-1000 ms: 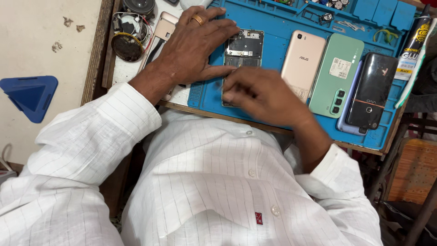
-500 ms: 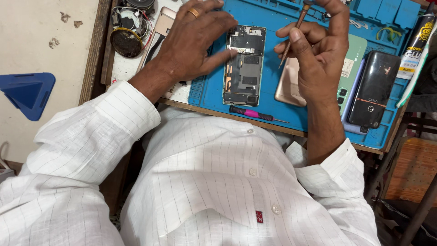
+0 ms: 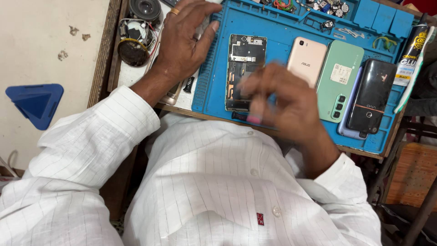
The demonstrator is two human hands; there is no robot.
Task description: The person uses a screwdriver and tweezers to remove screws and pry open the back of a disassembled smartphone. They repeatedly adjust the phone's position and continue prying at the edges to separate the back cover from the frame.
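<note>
An opened phone (image 3: 245, 68) with its back off and circuit boards showing lies on the blue repair mat (image 3: 214, 91). My left hand (image 3: 184, 45), with a gold ring, rests palm down on the mat's left edge beside the phone, fingers apart and holding nothing. My right hand (image 3: 284, 102) is blurred by motion over the phone's lower right corner. Its fingers curl down at a dark screwdriver with a pink end (image 3: 249, 118) lying at the mat's near edge. Whether they grip it is unclear.
To the right on the mat lie a gold phone (image 3: 307, 61), a mint-green phone (image 3: 340, 79) and a black phone (image 3: 371, 95). A glue tube (image 3: 409, 54) stands at the far right. Small parts fill the mat's top trays (image 3: 318, 7). Round speaker parts (image 3: 134, 43) sit left.
My right hand dropped from its raised position, where it held a thin tool, down to the screwdriver at the mat's near edge. My left hand slid left off the opened phone.
</note>
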